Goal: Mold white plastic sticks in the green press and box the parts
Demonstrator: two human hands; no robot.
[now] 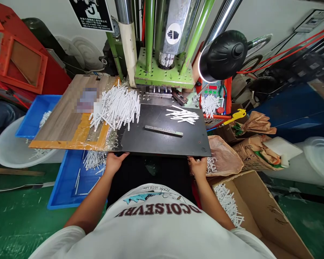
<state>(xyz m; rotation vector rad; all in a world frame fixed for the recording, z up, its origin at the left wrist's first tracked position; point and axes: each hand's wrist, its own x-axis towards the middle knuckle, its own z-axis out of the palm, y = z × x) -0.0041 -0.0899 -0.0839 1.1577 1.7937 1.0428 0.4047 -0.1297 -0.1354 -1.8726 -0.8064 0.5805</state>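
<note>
My left hand (115,162) is at the front left edge of a black work plate (129,135), thumb laid along the edge and the other fingers mostly hidden beneath it. At the front right corner, my right hand (198,166) grips the same edge, its fingertips also out of sight. On the plate lies a grey metal bar (163,131), shaped like a ruler. A small bunch of thin white strips (182,115) sits behind it to the right. To the left, a large heap of similar white strips (118,106) spreads from a taped wooden board (62,108) onto the plate.
A green press (164,72) stands behind the plate, with a black lamp (224,55) at its right. Blue trays (61,190) are at the left. A red control box (216,97) and a cardboard box (270,208) holding white pieces are on the right.
</note>
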